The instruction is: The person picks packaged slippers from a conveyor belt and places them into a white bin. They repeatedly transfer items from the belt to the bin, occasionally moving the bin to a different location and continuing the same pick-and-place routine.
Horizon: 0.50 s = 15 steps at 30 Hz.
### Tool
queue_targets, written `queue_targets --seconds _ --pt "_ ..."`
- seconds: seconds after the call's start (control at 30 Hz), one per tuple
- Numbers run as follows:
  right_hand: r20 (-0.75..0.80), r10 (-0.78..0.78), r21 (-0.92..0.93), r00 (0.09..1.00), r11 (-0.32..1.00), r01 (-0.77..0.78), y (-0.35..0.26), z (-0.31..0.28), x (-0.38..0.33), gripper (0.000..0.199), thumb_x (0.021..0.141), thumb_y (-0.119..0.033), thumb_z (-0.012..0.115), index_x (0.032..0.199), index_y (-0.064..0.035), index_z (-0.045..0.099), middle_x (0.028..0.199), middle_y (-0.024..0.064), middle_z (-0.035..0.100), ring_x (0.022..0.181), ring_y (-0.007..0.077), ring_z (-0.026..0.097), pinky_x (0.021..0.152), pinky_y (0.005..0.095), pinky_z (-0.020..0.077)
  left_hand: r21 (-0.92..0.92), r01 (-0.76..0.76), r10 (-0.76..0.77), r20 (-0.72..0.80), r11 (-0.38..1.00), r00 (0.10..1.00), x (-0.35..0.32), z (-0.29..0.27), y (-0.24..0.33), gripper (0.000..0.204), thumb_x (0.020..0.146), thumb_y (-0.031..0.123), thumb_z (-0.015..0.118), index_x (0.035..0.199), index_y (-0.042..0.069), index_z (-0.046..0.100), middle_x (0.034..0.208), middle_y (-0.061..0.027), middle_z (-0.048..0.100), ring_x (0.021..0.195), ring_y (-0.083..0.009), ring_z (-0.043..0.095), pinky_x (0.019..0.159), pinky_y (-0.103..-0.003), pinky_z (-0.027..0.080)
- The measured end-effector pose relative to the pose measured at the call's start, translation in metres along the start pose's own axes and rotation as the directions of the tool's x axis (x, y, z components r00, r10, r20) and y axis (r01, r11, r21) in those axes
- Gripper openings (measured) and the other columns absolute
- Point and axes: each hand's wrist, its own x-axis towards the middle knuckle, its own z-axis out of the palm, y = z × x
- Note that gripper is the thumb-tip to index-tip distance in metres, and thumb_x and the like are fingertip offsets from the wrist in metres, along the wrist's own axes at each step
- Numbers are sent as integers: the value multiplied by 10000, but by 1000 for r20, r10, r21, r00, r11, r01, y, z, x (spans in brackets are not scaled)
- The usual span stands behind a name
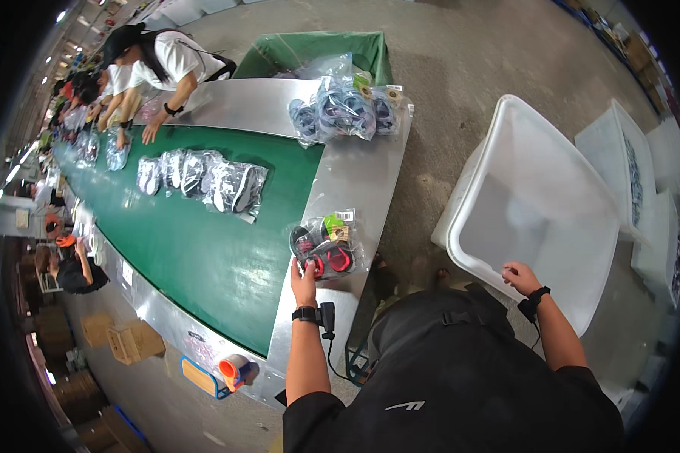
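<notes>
The left hand [304, 282] pinches the near edge of a clear plastic bag of red and black sandals [326, 246], which lies just past its fingertips on the shiny metal table edge [355, 177]. The right hand [518, 277] curls its fingers over the rim of a large white plastic bin [499, 279].

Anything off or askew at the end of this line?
Nothing damaged or spilled. The big white bin stands tilted, right hand on its rim. Left hand touches a bagged pair of red-and-black shoes on the metal end plate.
</notes>
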Motion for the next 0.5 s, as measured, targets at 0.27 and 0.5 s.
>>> queue_targets --seconds 0.27,0.5 --pt "-102 10 45 995 999 -5 -50 47 -14 391 866 -178 615 1188 20 516 834 70 631 743 134 607 686 276 482 46 -119 113 116 992 987 4 4 10 722 787 82 714 1414 65 357 1099 -84 580 911 -141 560 823 -275 470" --pt "-123 56 -3 991 998 -56 -46 54 -12 368 887 -173 598 1186 16 499 816 71 628 752 131 610 697 272 490 49 -37 29 144 998 989 3 4 23 785 761 71 745 1426 76 328 848 -32 567 713 -93 545 628 -237 482"
